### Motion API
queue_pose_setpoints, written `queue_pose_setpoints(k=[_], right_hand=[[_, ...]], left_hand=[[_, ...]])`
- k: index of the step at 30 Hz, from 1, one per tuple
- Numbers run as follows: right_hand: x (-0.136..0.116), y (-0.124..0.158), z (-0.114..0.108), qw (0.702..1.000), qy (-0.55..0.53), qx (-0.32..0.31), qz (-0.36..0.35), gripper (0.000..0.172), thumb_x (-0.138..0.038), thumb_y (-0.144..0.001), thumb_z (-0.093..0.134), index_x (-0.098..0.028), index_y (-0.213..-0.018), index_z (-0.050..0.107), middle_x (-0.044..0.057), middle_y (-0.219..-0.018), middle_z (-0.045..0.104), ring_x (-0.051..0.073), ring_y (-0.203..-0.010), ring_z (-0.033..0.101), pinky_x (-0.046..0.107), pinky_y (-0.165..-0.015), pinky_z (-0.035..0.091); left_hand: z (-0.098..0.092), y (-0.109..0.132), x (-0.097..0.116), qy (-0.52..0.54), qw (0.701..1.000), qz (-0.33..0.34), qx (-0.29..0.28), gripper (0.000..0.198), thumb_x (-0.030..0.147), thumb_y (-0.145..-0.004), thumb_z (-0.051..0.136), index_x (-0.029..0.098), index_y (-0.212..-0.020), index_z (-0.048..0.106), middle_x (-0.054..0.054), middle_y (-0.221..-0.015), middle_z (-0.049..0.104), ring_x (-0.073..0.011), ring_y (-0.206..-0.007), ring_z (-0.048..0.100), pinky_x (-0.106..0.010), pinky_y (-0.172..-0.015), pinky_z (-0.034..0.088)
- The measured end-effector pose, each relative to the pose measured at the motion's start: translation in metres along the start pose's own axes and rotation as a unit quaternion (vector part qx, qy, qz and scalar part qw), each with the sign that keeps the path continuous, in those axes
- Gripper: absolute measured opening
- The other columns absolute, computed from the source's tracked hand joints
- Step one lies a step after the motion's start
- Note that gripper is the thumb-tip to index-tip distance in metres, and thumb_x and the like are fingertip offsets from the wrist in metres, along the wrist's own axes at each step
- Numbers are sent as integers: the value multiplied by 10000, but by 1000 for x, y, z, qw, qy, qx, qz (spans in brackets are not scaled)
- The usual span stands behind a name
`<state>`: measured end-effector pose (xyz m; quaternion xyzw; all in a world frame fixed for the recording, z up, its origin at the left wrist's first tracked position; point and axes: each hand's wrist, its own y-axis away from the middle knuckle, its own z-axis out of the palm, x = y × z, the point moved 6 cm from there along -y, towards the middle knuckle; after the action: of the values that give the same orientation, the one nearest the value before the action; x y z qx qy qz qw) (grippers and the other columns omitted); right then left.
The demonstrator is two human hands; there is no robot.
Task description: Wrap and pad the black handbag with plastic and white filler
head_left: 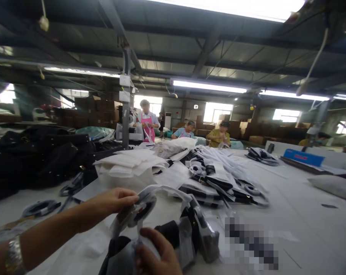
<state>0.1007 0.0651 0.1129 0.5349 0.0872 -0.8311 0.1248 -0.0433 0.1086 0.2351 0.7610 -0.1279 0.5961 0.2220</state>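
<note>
Close in front of me stands a black bag (167, 233), partly covered with pale wrapping. Its handle (164, 189), wrapped in white, arches above it. My left hand (118, 200) is closed, thumb and fingers pinching a coiled strap (144, 212) in clear wrap beside the handle's left end. Lower and nearer to me, my right hand (158, 250) pinches a pale strip of wrapping (150, 244) at the bag's near side. Its fingertips are partly hidden and blurred. A clear-wrapped part (209, 240) hangs at the bag's right side.
Behind the bag lie white sheets (130, 162) and a heap of wrapped black bags (213, 175). Dark bags (41, 152) are piled at the left, near another coiled strap (41, 208). Across the white table (304, 214), several people work; a blue box (304, 157) stands at the right.
</note>
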Motion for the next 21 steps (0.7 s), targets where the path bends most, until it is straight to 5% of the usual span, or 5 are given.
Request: queue_pose_setpoints(k=[4, 12, 15, 17, 21], right_hand=[[-7, 5, -6, 998, 33, 9, -53, 706, -689, -664, 770, -164, -1118, 637, 32, -733, 692, 85, -426, 537, 220, -439, 406], [-6, -4, 1, 971, -233, 22, 52, 650, -526, -555, 912, -178, -1059, 695, 15, -775, 685, 48, -505, 520, 141, -436, 371], [0, -11, 7, 992, -122, 12, 37, 712, -726, -639, 756, -168, -1078, 716, 54, -755, 696, 75, -440, 514, 177, -392, 372], [-10, -12, 2, 998, 29, 33, -53, 667, -769, -713, 653, -163, -969, 765, 87, -805, 696, 104, -477, 534, 221, -423, 410], [-45, -3, -8, 943, 249, 93, -198, 413, -552, -886, 598, -205, -792, 802, 64, -832, 638, 165, -730, 581, 249, -624, 450]], left_hand=[[-5, -1, -5, 2, 1000, -13, 23, 517, 633, -710, 733, 163, -924, 721, -47, -814, 717, -193, -693, 587, -255, -630, 410], [1, 0, -2, 20, 1000, -9, 13, 488, 583, -729, 744, 152, -957, 735, -61, -857, 736, -213, -736, 629, -273, -683, 446], [1, -2, -4, 17, 1000, -4, 7, 506, 604, -728, 733, 154, -958, 741, -75, -840, 748, -234, -727, 651, -297, -686, 468], [0, -2, -5, 10, 1000, -1, 2, 522, 617, -733, 724, 152, -970, 743, -88, -843, 756, -243, -718, 662, -309, -683, 477], [-3, -1, -6, 1, 1000, 2, 6, 527, 607, -731, 734, 157, -1006, 750, -84, -868, 761, -240, -737, 668, -300, -701, 480]])
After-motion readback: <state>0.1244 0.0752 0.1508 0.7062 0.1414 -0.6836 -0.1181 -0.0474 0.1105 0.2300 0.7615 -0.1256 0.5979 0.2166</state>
